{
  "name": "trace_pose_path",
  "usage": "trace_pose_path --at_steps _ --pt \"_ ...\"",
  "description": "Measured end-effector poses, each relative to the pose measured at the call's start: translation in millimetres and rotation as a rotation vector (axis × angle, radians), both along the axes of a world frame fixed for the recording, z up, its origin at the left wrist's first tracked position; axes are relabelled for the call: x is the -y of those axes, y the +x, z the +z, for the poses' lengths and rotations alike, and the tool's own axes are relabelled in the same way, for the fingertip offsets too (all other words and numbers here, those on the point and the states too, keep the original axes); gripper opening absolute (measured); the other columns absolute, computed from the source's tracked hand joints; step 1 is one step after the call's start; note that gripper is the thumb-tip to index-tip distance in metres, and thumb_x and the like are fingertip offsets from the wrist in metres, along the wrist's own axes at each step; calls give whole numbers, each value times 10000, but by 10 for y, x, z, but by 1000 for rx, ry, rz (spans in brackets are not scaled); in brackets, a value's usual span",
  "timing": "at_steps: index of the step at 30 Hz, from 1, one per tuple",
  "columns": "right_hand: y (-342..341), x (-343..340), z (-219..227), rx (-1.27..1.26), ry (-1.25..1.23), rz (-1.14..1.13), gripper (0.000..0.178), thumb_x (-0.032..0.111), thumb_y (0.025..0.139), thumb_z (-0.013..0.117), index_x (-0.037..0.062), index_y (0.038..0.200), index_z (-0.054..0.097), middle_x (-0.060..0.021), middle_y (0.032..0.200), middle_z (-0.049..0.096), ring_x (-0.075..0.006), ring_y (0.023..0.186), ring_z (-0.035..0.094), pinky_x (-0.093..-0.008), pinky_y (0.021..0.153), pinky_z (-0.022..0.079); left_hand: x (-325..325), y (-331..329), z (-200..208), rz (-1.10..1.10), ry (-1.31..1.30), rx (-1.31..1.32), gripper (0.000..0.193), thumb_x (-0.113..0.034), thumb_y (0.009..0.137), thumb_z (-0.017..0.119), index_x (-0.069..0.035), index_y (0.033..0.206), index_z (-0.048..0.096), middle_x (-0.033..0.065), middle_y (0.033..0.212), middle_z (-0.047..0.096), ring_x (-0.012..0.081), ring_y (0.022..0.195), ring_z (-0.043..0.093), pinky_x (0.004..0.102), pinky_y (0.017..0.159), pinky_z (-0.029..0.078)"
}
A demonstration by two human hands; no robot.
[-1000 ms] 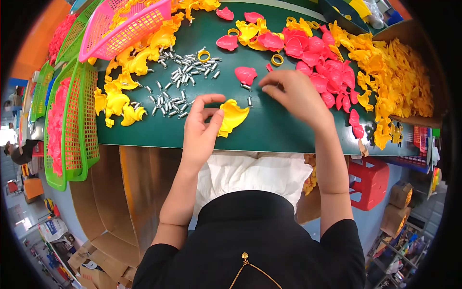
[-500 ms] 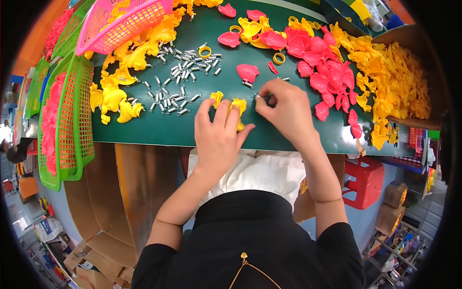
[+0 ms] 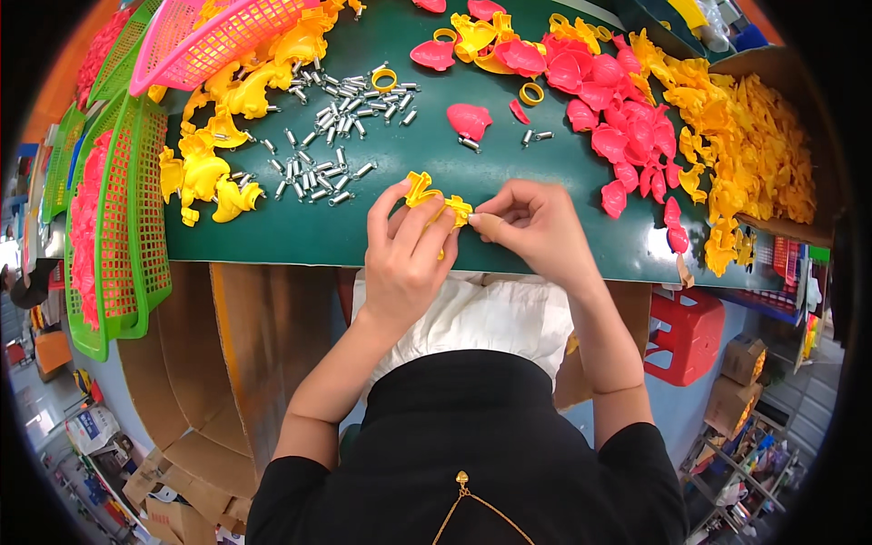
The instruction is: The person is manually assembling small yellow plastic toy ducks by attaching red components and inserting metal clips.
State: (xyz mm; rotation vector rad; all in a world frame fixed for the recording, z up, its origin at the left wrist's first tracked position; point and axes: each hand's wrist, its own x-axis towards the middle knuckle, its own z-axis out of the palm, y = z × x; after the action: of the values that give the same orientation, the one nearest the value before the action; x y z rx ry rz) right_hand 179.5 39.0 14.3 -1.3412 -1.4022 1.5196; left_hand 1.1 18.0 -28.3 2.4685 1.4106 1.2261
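Note:
My left hand [image 3: 406, 259] is closed around a yellow moulded plastic piece [image 3: 421, 189] just above the near part of the green tabletop [image 3: 318, 243]. Its fingers cover much of the piece, whose ends stick out on both sides. Meeting the right end of that piece, my right hand [image 3: 538, 229] pinches with thumb and fingertips; whatever lies between them is too small and covered to name. Beyond the hands are a pink curved shell [image 3: 469, 120], a small metal spring [image 3: 470, 144] touching it, and two more springs [image 3: 536, 136]. Several springs [image 3: 341, 113] lie scattered to the left.
Yellow pieces [image 3: 204, 168] and a pink basket [image 3: 218, 54] are at the left, near green baskets [image 3: 150, 209]. Pink shells [image 3: 627, 127] pile up at the right beside a cardboard box [image 3: 790, 68] spilling yellow pieces. A yellow ring [image 3: 531, 93] lies mid-table. A red stool [image 3: 686, 336] stands below.
My right hand has come down and left from the springs beside the pink shell to the yellow piece. My left hand stays on that piece, which is now tilted up more.

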Motion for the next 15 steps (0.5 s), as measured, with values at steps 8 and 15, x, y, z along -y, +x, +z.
trace_pose_path --at_steps 8,15 --pt "-62 -30 -27 21 -114 -78 234 38 863 658 -85 1061 631 -67 771 662 -91 673 629 -220 600 518 9 -6 -32 37 -12 24 274 18 641 762 -26 900 684 89 1064 635 360 1162 499 417 916 453" --pt "55 -27 40 -5 -13 105 200 49 891 632 -62 1057 638 -60 827 676 -93 715 638 -236 655 531 118 24 265 -74 -416 919 676 17 753 666 -7 1367 382 150 1290 508 236 1174 504 305 871 515"
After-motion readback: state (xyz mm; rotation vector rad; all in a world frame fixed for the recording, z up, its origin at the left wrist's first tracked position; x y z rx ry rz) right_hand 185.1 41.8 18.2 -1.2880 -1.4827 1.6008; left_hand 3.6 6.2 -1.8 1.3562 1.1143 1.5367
